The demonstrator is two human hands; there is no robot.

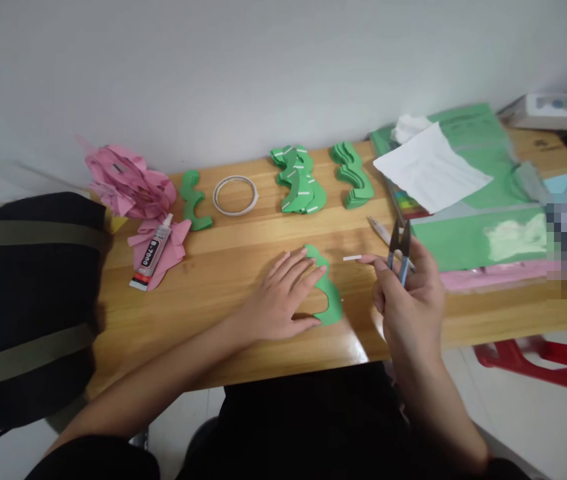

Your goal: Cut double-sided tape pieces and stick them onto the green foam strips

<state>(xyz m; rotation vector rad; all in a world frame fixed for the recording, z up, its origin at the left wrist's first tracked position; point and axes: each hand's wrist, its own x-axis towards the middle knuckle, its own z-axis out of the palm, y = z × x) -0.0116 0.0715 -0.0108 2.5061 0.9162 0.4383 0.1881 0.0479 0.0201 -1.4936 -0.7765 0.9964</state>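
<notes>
My left hand (pixel 286 300) lies with its fingers spread on a green wavy cutout (pixel 332 300), pressing its left side against the wooden table. To the right, my right hand (pixel 410 293) is wrapped round small blue-handled snips (pixel 400 257), whose dark blades point away from me and stand apart. A short white strip (pixel 352 258) sits at the tip of my right index finger, a little right of the cutout. Just beyond the snips, a pen-like tool (pixel 380 230) lies partly hidden behind them.
Along the wall are pink paper shapes (pixel 130 183), a glue tube (pixel 152 257), a tape roll (pixel 236 195), green cutout stacks (pixel 297 180) (pixel 352 175), and white paper (pixel 433 167) on green packs (pixel 493 233). A black bag (pixel 33 300) stands left; a red stool (pixel 543 357) is lower right.
</notes>
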